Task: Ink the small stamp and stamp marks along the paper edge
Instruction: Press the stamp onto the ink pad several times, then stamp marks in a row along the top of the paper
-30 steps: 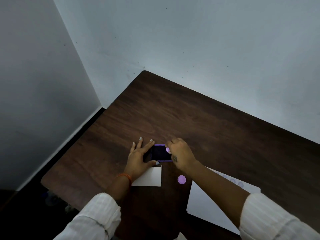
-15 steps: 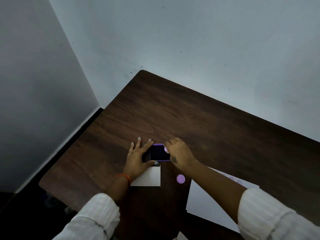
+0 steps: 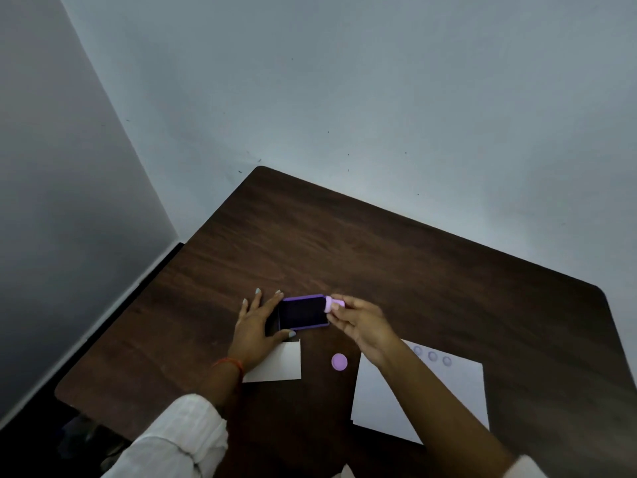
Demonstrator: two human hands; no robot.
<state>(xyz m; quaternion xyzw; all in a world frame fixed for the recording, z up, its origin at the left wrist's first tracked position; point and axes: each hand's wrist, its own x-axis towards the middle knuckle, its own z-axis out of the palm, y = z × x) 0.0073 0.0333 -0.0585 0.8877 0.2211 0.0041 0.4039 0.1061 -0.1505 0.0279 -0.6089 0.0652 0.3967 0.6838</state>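
small stamp sits pinched in the right hand, the grip clamped on its pale purple barrel, tilted on its side just off the right rim of the ink pad. the left hand lies flat beside the pad's far side, fingers spread and not closed on anything, bracing it on the desk. next, i judge, the stamp face should turn straight down and travel to the paper lying nearer the body than the grip, landing beside the three marks along its far edge. press squarely, no rocking, then lift straight up. a round purple cap and a small white card lie between pad and body.
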